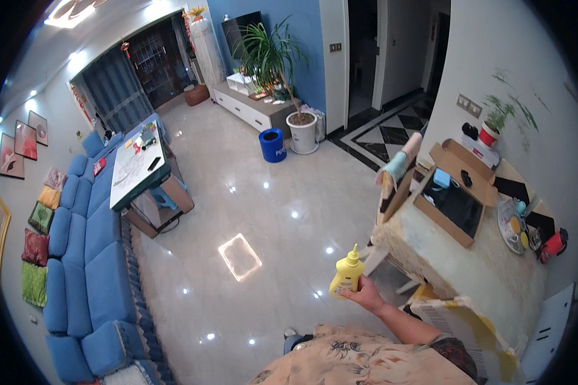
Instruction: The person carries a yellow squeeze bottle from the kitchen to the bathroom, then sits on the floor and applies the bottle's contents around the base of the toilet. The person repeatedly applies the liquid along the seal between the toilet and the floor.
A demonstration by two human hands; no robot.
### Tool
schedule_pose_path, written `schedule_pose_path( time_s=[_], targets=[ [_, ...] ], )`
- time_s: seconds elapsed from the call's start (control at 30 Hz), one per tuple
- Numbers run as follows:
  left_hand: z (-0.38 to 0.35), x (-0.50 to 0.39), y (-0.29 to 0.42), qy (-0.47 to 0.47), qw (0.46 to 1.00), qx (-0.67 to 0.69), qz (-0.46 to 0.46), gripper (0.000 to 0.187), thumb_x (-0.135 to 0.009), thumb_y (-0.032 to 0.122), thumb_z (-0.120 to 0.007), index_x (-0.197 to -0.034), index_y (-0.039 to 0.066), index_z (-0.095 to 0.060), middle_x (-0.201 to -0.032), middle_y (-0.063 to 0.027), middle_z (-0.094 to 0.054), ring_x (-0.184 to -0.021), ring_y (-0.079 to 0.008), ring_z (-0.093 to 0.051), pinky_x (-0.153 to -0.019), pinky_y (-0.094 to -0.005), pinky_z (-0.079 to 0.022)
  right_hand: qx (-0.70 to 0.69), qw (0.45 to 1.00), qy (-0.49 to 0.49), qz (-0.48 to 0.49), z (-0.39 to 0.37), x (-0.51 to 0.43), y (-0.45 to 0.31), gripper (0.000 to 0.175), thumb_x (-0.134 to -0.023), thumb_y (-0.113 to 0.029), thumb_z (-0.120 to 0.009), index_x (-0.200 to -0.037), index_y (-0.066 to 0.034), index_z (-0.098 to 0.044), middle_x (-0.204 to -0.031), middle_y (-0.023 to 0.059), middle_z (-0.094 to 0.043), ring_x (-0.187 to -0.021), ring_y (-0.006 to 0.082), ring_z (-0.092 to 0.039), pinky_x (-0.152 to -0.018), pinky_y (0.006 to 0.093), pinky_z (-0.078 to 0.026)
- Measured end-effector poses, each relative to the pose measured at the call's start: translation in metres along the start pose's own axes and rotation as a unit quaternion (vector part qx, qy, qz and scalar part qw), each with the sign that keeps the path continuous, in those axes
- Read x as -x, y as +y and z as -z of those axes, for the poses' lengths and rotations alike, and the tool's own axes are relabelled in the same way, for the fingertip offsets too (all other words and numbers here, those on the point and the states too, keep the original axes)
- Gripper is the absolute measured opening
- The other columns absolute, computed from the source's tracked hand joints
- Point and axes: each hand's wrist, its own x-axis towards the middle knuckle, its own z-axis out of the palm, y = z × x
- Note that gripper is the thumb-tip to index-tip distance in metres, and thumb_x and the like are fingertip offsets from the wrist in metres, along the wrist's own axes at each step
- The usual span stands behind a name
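Note:
My right hand point(365, 295) grips a yellow plastic squeeze bottle point(347, 275) low on its body, thumb across the front. The bottle stands nearly upright in the air, its narrow nozzle pointing up, and its front label bears writing. Below it lies the glossy tiled floor point(289, 260). To the right of the hand is a dining table point(443, 260) under a pale cover. My left hand is out of view.
An open cardboard box point(448, 207) and a tray point(509, 226) with cups sit on the dining table. A blue sofa point(108, 260) and a coffee table point(130, 168) line the left. A blue bin point(272, 146) stands beside a potted plant point(302, 130); chair legs point(378, 257) jut near the bottle.

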Motion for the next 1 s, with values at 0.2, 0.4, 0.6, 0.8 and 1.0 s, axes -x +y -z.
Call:
schedule_pose_path(
  time_s=[0.2,0.4,0.6,0.8,1.0],
  targets=[
    [0.101,-0.098,0.099,0.008,0.999,0.002,-0.031,0.044,-0.091,0.045,-0.053,-0.11,0.009,-0.069,-0.107,-0.0197,-0.069,-0.104,-0.0362,-0.064,-0.094,-0.0456,-0.048,-0.098,0.995,-0.005,-0.007,-0.052,-0.131,-0.002,0.056,-0.08,-0.013,-0.08,-0.126,-0.0022,-0.05,-0.115,0.008,-0.063,-0.104,0.0168,-0.063,-0.092,0.0327,-0.052],
    [0.274,-0.214,0.2,0.083,0.987,-0.085,-0.106,0.042,-0.09,0.044,-0.055,-0.108,0.01,-0.07,-0.106,-0.019,-0.069,-0.103,-0.0359,-0.065,-0.094,-0.046,-0.049,-0.057,0.996,0.062,0.001,-0.069,-0.227,-0.033,0.054,-0.079,-0.011,-0.079,-0.125,-0.002,-0.052,-0.114,0.0077,-0.063,-0.103,0.0165,-0.063,-0.091,0.032,-0.051],
    [0.445,-0.342,0.409,0.257,0.929,-0.077,-0.255,0.035,-0.087,0.035,-0.057,-0.104,0.007,-0.071,-0.095,-0.0204,-0.07,-0.092,-0.0389,-0.067,-0.081,-0.0441,-0.053,-0.033,0.978,0.204,-0.019,-0.037,-0.278,-0.037,0.052,-0.079,-0.014,-0.08,-0.122,-0.0007,-0.055,-0.111,0.0088,-0.065,-0.099,0.0167,-0.064,-0.088,0.0321,-0.053],
    [0.441,-0.418,0.614,0.256,0.878,0.043,-0.403,0.037,-0.094,0.037,-0.057,-0.105,0.003,-0.069,-0.09,-0.0192,-0.071,-0.082,-0.0351,-0.069,-0.074,-0.0422,-0.053,0.043,0.953,0.297,-0.05,0.032,-0.354,-0.033,0.054,-0.076,-0.017,-0.083,-0.12,-0.0006,-0.057,-0.108,0.0089,-0.067,-0.099,0.0168,-0.065,-0.087,0.0331,-0.053],
    [0.38,-0.425,0.663,0.009,0.924,-0.248,-0.29,0.035,-0.095,0.038,-0.053,-0.11,0.01,-0.07,-0.112,-0.0122,-0.068,-0.097,-0.026,-0.065,-0.088,-0.0459,-0.05,0.033,0.949,0.314,0.001,0.11,-0.478,-0.051,0.054,-0.076,-0.018,-0.082,-0.121,0.0,-0.057,-0.111,0.0108,-0.067,-0.099,0.018,-0.066,-0.088,0.0332,-0.053]
  ],
)
